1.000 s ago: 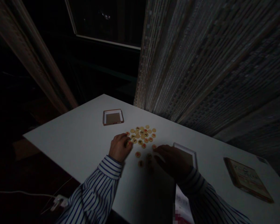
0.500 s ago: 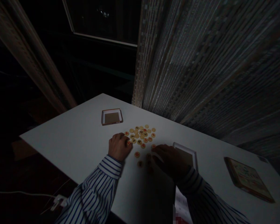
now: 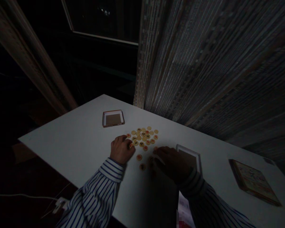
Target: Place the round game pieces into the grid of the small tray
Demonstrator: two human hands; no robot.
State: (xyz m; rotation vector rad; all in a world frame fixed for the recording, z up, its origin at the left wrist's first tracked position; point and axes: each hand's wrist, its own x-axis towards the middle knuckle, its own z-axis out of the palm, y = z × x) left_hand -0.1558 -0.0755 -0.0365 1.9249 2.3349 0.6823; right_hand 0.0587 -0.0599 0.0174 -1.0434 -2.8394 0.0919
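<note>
A loose cluster of round wooden Chinese chess pieces [image 3: 144,138] lies on the white table, some with red or black characters up, others plain side up. At its left edge, my left hand [image 3: 121,149] has its fingers curled, with one red-marked piece at thumb and fingertips. My right hand [image 3: 173,162] lies low over the table in shadow, fingers stretched out and their tips on a piece [image 3: 155,148]. Between the hands are a red-marked piece [image 3: 139,157] and a dark-marked piece [image 3: 142,167]. Shadow partly hides a few more beside my right thumb.
A shallow open box tray [image 3: 113,126] sits toward the back left. Another tray [image 3: 198,163] is partly behind my right hand. A flat patterned box [image 3: 255,182] lies at the right. A curtain [image 3: 180,63] hangs along the back edge; a white power strip [image 3: 60,204] is below left.
The camera view has shifted very slightly. Both hands and the pieces stay almost exactly where they were.
</note>
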